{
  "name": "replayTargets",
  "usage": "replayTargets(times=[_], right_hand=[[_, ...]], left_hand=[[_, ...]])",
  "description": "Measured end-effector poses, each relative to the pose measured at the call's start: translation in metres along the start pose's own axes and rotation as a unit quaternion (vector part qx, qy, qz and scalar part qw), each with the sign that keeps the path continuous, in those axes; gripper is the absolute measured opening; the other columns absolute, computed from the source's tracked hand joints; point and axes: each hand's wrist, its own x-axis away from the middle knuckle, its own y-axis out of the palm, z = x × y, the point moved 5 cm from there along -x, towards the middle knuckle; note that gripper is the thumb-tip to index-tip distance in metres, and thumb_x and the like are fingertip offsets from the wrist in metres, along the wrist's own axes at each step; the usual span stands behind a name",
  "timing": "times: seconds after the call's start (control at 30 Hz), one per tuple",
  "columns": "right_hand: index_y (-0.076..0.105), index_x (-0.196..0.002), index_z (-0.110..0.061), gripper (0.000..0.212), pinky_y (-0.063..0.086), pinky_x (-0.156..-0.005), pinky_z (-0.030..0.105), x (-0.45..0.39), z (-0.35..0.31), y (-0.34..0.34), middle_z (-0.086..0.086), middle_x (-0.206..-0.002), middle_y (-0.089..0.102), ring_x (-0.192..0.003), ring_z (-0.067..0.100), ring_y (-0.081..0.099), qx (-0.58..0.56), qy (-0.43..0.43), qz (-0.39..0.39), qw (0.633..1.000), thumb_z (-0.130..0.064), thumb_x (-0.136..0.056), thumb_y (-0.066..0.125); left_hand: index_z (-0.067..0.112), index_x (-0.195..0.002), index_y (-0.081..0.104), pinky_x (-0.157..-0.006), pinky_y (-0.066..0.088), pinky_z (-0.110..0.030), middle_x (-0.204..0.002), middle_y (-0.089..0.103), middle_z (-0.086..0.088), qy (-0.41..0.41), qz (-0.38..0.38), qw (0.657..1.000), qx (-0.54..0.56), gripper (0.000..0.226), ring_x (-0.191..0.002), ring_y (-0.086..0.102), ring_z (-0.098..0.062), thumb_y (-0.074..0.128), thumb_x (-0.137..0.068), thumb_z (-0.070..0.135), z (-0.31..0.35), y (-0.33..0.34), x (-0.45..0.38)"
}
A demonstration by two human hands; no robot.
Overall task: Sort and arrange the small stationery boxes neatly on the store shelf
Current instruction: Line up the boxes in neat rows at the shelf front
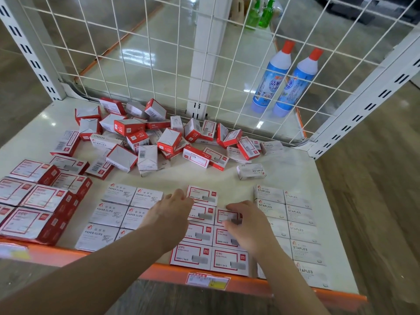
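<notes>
Carefully, the right hand (246,223) pinches a red-framed staple box (227,216) into its row while the left hand (171,211) rests open-fingered beside it. Squaring edges flush against neighbouring boxes should keep the grid tidy.

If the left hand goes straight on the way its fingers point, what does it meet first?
Probably the topmost red-bordered staple box in the middle rows: the left hand has fingertips already at its near-left edge. Past it comes bare shelf, then the unsorted pile.

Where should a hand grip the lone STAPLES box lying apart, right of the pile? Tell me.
Pinch the lone STAPLES box across its two long sides, coming from above. It lies flat on the shelf with free space all around, so both sides look reachable.
</notes>
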Motion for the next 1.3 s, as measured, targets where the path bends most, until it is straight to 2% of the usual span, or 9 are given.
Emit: replayTargets(times=[0.27, 0.53, 0.73, 0.83, 0.9, 0.97, 1.07, 1.17, 1.3], right_hand=[[0.054, -0.126, -0.023, 0.037, 0.041, -0.084, 0.015, 0.002, 0.003, 0.001, -0.007, -0.122, 0.050, -0.103, 0.008, 0.053, -0.011, 0.009, -0.003, 1.000, -0.023, -0.089, 0.057], [0.053, -0.127, -0.023, 0.038, 0.034, -0.082, 0.011, 0.000, 0.000, -0.001, -0.008, -0.122, 0.050, -0.098, 0.004, 0.047, 0.002, -0.011, -0.009, 1.000, -0.024, -0.090, 0.056], [0.036, -0.140, -0.025, 0.048, 0.035, -0.098, 0.024, -0.013, -0.017, -0.002, -0.005, -0.138, 0.044, -0.124, 0.011, 0.044, -0.003, -0.031, -0.004, 1.000, -0.020, -0.094, 0.048], [0.033, -0.142, -0.024, 0.055, 0.041, -0.084, 0.017, -0.024, -0.021, 0.002, -0.004, -0.141, 0.041, -0.117, 0.010, 0.046, -0.012, -0.025, -0.036, 0.999, -0.020, -0.091, 0.053], [0.037, -0.140, -0.023, 0.058, 0.033, -0.065, 0.005, -0.028, -0.024, 0.008, -0.004, -0.136, 0.044, -0.108, 0.007, 0.047, -0.003, -0.038, -0.060, 0.997, -0.024, -0.087, 0.060], [0.040, -0.138, -0.021, 0.057, 0.030, -0.062, 0.004, -0.029, -0.025, 0.012, -0.005, -0.131, 0.045, -0.103, 0.005, 0.045, -0.011, -0.048, -0.068, 0.996, -0.021, -0.085, 0.062], [0.037, -0.140, -0.020, 0.060, 0.036, -0.066, 0.005, -0.027, -0.025, 0.014, -0.005, -0.133, 0.043, -0.103, 0.004, 0.046, -0.027, -0.046, -0.062, 0.997, -0.017, -0.086, 0.062], [0.034, -0.142, -0.020, 0.061, 0.040, -0.081, 0.011, -0.026, -0.025, 0.015, -0.005, -0.136, 0.041, -0.113, 0.009, 0.049, -0.026, -0.044, -0.063, 0.997, -0.017, -0.086, 0.061], [0.032, -0.143, -0.021, 0.063, 0.040, -0.079, 0.011, -0.026, -0.024, 0.016, -0.006, -0.138, 0.040, -0.115, 0.009, 0.049, -0.031, -0.036, -0.063, 0.997, -0.017, -0.086, 0.060]], left_hand=[[0.021, -0.130, 0.046, -0.076, 0.051, -0.022, -0.129, 0.039, 0.004, -0.024, -0.019, 0.998, 0.047, 0.038, -0.099, 0.046, -0.011, 0.051, -0.093, 0.015, -0.003, 0.001, -0.001], [0.022, -0.129, 0.047, -0.081, 0.050, -0.025, -0.126, 0.041, 0.004, -0.023, -0.012, 0.999, 0.029, 0.037, -0.101, 0.049, -0.012, 0.051, -0.092, 0.015, -0.004, 0.000, -0.003], [0.023, -0.127, 0.048, -0.079, 0.049, -0.023, -0.122, 0.043, 0.004, -0.030, -0.002, 0.999, 0.031, 0.037, -0.099, 0.050, -0.011, 0.054, -0.091, 0.019, -0.007, 0.000, -0.004], [0.023, -0.126, 0.050, -0.076, 0.049, -0.021, -0.122, 0.044, 0.005, -0.030, -0.007, 0.999, 0.044, 0.035, -0.096, 0.050, -0.010, 0.053, -0.092, 0.019, -0.007, 0.002, -0.003], [0.023, -0.127, 0.049, -0.074, 0.050, -0.021, -0.123, 0.043, 0.005, -0.028, -0.006, 0.998, 0.052, 0.035, -0.097, 0.050, -0.010, 0.052, -0.092, 0.019, -0.006, 0.002, -0.003], [0.023, -0.127, 0.047, -0.073, 0.050, -0.020, -0.125, 0.043, 0.004, -0.028, -0.010, 0.998, 0.059, 0.036, -0.100, 0.050, -0.011, 0.052, -0.092, 0.019, -0.006, 0.001, -0.003], [0.024, -0.126, 0.048, -0.073, 0.049, -0.019, -0.125, 0.043, 0.005, -0.028, -0.011, 0.997, 0.066, 0.035, -0.100, 0.050, -0.011, 0.052, -0.092, 0.019, -0.006, 0.001, -0.004], [0.024, -0.126, 0.049, -0.071, 0.050, -0.019, -0.123, 0.043, 0.005, -0.028, -0.011, 0.997, 0.069, 0.034, -0.098, 0.050, -0.011, 0.053, -0.092, 0.020, -0.006, 0.001, -0.004], [0.022, -0.127, 0.048, -0.075, 0.049, -0.020, -0.125, 0.043, 0.004, -0.024, -0.008, 0.998, 0.063, 0.035, -0.102, 0.050, -0.012, 0.052, -0.092, 0.019, -0.006, 0.001, -0.004]])
